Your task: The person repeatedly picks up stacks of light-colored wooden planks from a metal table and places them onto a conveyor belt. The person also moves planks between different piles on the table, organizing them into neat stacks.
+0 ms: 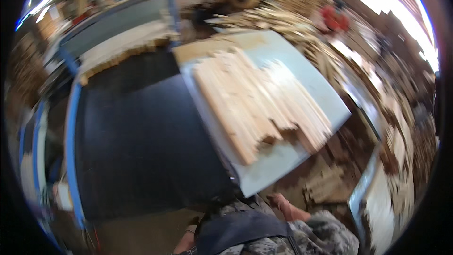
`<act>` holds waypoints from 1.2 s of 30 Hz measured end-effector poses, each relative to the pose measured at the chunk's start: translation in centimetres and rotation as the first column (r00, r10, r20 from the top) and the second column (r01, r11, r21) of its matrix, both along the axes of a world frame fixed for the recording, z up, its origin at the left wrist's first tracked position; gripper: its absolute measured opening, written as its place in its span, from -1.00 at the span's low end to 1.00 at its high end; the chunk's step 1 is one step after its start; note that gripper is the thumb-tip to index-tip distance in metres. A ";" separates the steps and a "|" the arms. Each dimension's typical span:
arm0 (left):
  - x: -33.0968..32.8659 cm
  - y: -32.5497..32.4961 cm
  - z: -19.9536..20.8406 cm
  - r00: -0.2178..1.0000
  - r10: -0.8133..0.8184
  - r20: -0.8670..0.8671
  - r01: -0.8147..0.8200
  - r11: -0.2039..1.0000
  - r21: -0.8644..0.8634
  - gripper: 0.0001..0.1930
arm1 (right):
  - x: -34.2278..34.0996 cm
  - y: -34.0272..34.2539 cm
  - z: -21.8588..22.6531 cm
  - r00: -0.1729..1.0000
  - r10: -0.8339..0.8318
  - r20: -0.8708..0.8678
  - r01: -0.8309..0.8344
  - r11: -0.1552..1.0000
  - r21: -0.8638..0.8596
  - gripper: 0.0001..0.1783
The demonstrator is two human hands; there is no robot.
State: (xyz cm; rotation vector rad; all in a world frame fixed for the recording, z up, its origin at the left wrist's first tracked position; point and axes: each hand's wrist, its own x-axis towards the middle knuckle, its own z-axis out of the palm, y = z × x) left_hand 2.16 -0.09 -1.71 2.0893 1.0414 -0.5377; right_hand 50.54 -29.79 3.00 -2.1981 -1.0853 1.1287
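At the lower edge, my left hand (192,226) hangs low beside my body, just off the near edge of the black table surface (151,146). Its fingers are dark and blurred, so their pose is unclear. My right hand (281,204) is by my waist, below the near corner of a pale blue-white board (264,177). Motion smears its fingers, and I make out nothing in it. Light wooden strips (240,99) lie side by side on that board in two staggered groups, with uneven ends towards me.
A blue frame (71,160) edges the black table on the left. More wooden strips (125,45) line its far end. Loose strips are piled (278,21) behind the board, and short pieces (325,184) lie low on the right. Stacked wood (396,137) runs along the far right.
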 end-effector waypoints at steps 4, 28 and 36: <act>3.1 1.6 -0.3 0.977 -0.208 -0.056 0.211 0.976 0.054 -0.81 | 1.5 -3.5 2.9 0.862 0.427 0.273 -0.287 0.855 -0.432 -0.63; 16.4 -3.2 8.4 0.992 0.105 -0.065 -0.110 0.991 -0.074 -0.77 | 23.7 12.7 29.2 0.321 -0.867 -0.381 0.599 -0.126 0.791 -0.12; 24.2 -6.5 25.9 0.779 0.627 0.011 -0.573 0.720 -0.392 -0.65 | 24.6 15.6 31.8 0.402 -0.722 -0.563 0.810 -0.008 0.587 -0.13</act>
